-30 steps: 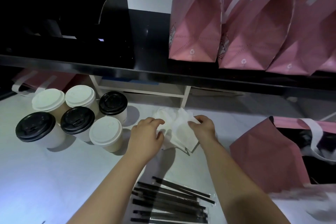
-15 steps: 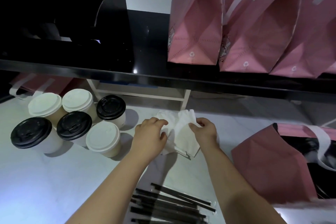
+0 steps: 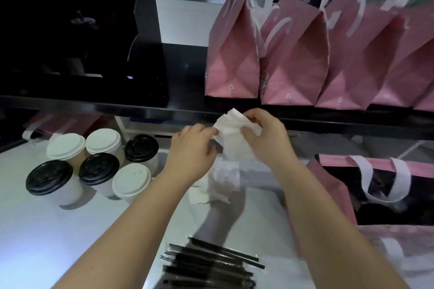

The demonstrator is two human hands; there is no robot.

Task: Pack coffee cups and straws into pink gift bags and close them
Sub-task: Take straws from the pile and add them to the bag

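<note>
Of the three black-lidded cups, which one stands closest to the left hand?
The black-lidded white paper cup at the right end of the back row; the other two black-lidded cups stand in the front row, farther from the left hand.

Six lidded cups [image 3: 98, 166] at nine o'clock: three white lids [image 3: 65, 145], three black lids [image 3: 48, 177]. At least four pink bags [image 3: 231, 61] on the shelf [image 3: 94, 107] at one o'clock, one open bag [image 3: 328, 185] at three. The straws [image 3: 206, 263] at six are too bunched to count.
</note>
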